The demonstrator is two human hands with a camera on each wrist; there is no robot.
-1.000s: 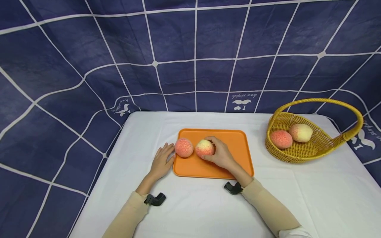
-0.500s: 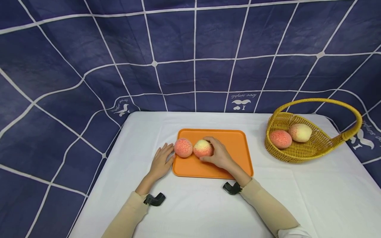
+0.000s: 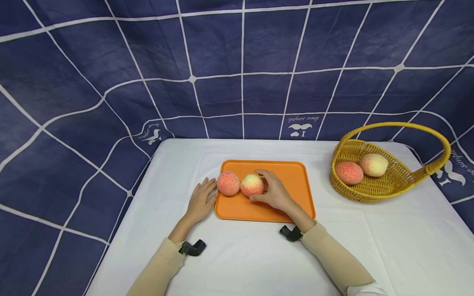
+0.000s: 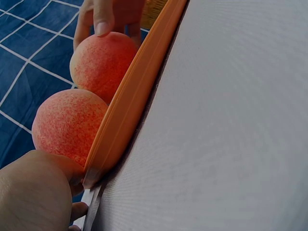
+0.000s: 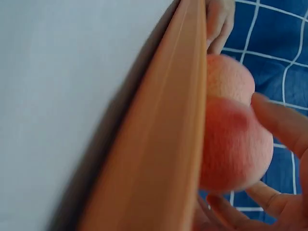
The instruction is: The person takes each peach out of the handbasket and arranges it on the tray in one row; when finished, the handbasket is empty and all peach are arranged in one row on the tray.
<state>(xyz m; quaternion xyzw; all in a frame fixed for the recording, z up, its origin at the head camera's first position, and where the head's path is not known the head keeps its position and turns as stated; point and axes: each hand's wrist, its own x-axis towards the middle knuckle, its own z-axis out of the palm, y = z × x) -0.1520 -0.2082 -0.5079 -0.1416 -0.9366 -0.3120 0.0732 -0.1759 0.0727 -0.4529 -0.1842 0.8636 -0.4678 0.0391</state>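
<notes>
Two peaches sit side by side on an orange tray (image 3: 285,176). The pink left peach (image 3: 228,183) touches the yellow-and-pink right peach (image 3: 252,185). My left hand (image 3: 201,202) lies at the tray's left edge with its fingers extended; its fingertips are close beside the left peach, and contact is hard to tell. Around the right peach curve the thumb and fingers of my right hand (image 3: 273,191). In the left wrist view that thumb rests at the top of the right peach (image 4: 103,62). Between palm and peach (image 5: 236,149) there is a gap in the right wrist view.
A yellow wicker basket (image 3: 398,185) with a tall handle stands at the right of the white-covered table (image 3: 237,255). Inside it lie a pink peach (image 3: 349,173) and a pale yellow peach (image 3: 374,165). A blue gridded cloth (image 3: 266,94) hangs behind.
The right peach has shifted left until it meets the left peach, and it has turned slightly. My right hand moved left with it, then slightly back right. My left hand has stayed put.
</notes>
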